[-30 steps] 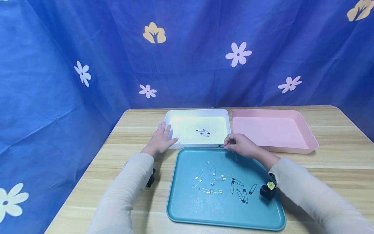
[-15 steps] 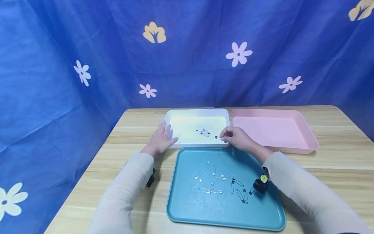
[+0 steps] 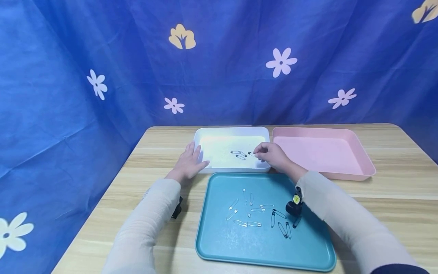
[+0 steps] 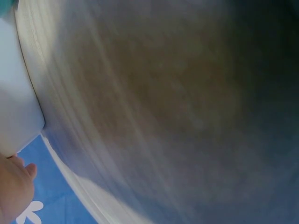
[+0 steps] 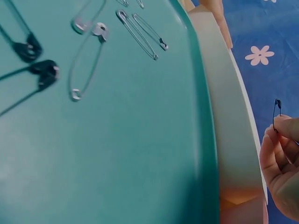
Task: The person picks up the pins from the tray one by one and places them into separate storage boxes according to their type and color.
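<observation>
My right hand (image 3: 273, 156) pinches a black safety pin (image 3: 251, 154) between thumb and fingertips, over the right part of the white tray (image 3: 213, 146). In the right wrist view, the pinched pin sticks up from the fingertips. Several black safety pins (image 3: 240, 156) lie in a small group inside that tray, just left of the held one. My left hand (image 3: 186, 163) rests on the tray's left edge with fingers spread. On the teal tray (image 3: 222, 243) lie several silver safety pins (image 3: 254, 224) and, to their right, several black ones; my right wrist camera partly covers one.
A pink tray (image 3: 318, 152) stands right of the white one, at the back of the wooden table (image 3: 137, 171). The teal tray sits in front of both. Behind the table hangs a blue flowered cloth (image 3: 219, 76).
My right hand has carried the black safety pin from the white tray's front edge forward and left, over its inside. My left hand has stayed put.
</observation>
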A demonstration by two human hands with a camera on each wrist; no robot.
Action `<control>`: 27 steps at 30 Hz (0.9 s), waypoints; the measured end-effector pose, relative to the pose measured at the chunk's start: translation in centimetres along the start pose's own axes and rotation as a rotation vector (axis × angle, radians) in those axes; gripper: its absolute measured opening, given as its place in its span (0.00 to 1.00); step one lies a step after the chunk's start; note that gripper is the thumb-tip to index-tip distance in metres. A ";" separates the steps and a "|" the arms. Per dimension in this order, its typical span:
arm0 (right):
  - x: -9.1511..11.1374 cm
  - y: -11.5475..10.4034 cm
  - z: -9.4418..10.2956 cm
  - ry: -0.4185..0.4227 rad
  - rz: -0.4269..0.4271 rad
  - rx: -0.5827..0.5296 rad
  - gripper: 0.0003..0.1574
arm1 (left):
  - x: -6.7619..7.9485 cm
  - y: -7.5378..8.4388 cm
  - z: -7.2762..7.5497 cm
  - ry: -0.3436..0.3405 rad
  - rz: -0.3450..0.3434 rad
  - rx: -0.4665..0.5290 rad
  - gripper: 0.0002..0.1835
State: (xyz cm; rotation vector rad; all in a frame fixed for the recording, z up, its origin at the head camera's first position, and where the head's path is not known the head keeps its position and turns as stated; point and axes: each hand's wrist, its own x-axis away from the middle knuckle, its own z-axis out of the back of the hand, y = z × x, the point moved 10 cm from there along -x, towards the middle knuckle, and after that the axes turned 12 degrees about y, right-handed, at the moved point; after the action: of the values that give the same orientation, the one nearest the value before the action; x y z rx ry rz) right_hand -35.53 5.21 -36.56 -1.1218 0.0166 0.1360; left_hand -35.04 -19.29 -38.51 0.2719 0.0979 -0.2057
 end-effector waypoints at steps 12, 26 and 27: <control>-2.2 0.6 -0.6 0.019 -0.099 0.047 0.05 | -0.1 0.0 0.1 -0.001 0.004 -0.005 0.42; -4.4 -0.4 -2.2 0.020 0.060 0.228 0.06 | 0.0 0.0 0.0 -0.003 0.008 -0.008 0.41; -4.5 -0.5 -2.4 0.021 0.069 0.243 0.06 | 0.0 0.0 0.0 -0.004 0.007 -0.005 0.41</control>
State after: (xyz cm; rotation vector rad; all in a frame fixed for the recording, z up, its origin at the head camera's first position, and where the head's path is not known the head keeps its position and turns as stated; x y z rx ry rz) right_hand -39.81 2.39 -36.81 -0.8800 0.0881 0.1786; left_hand -35.06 -19.27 -38.54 0.2670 0.0936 -0.1987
